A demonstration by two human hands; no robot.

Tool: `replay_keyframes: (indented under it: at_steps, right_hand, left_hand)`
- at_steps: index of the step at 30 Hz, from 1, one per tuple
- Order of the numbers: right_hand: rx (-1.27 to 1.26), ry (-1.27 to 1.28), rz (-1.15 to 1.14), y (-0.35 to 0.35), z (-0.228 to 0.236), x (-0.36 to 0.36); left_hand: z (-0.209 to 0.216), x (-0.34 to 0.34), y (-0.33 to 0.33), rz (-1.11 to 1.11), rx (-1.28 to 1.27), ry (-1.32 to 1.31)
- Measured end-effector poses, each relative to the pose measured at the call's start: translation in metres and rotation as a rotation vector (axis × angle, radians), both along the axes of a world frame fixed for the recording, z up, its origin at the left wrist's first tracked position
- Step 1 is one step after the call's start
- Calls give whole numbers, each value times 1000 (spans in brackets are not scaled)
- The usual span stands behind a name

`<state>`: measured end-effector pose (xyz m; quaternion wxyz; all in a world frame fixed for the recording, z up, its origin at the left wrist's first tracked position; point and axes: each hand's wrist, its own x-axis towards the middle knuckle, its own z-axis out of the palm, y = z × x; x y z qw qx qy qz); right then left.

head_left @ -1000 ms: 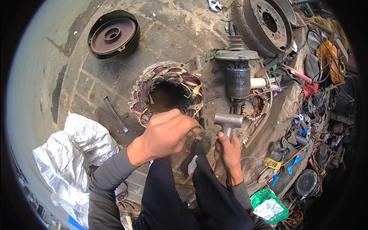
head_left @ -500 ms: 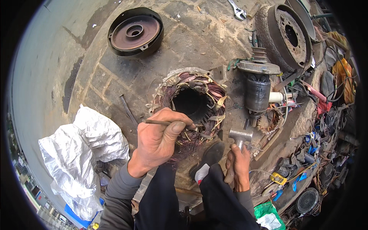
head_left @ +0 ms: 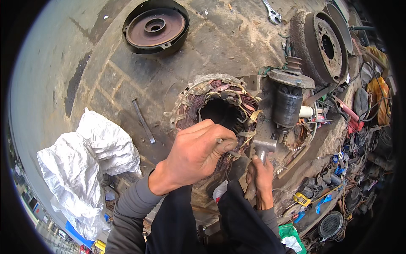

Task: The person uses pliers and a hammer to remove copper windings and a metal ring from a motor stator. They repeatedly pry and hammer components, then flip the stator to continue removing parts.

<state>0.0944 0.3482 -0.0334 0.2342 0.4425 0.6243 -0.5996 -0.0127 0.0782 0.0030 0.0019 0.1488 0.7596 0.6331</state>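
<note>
A motor stator (head_left: 187, 111) stands on the ground before me, its dark bore facing up and its rim packed with reddish-brown copper windings. Over its near edge is my left hand (head_left: 196, 152), fingers closed around a thin metal chisel (head_left: 219, 140). Most of the chisel is hidden in the grip; one end pokes up past the thumb, and its tip is hard to make out among the windings. To the right, my right hand (head_left: 261, 175) grips the handle of a hammer (head_left: 265, 145). The metal hammer head is raised beside the stator's near right side.
A flat metal bar (head_left: 144, 121) lies left of the stator, near a crumpled white sack (head_left: 72, 165). Farther off are a round motor cover (head_left: 139, 34), an adjustable wrench (head_left: 272, 13) and a rusty drum (head_left: 327, 46). A rotor (head_left: 287, 106) stands at right, beside piled scrap.
My left hand has shifted right and turned, so the chisel now points up more than sideways. The hammer stays at nearly the same place, and the whole view has shifted slightly.
</note>
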Motion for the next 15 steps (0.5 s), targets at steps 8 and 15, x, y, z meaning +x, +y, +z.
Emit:
replay_keyframes:
  at_steps: [8, 15]
  right_hand:
    - [-14, -17, -14, 1, 0, 0]
    - [-8, -12, -6, 3, -1, 1]
  left_hand:
    - [-12, 1, 6, 10, 0, -5]
    - [-13, 2, 4, 24, 5, -56]
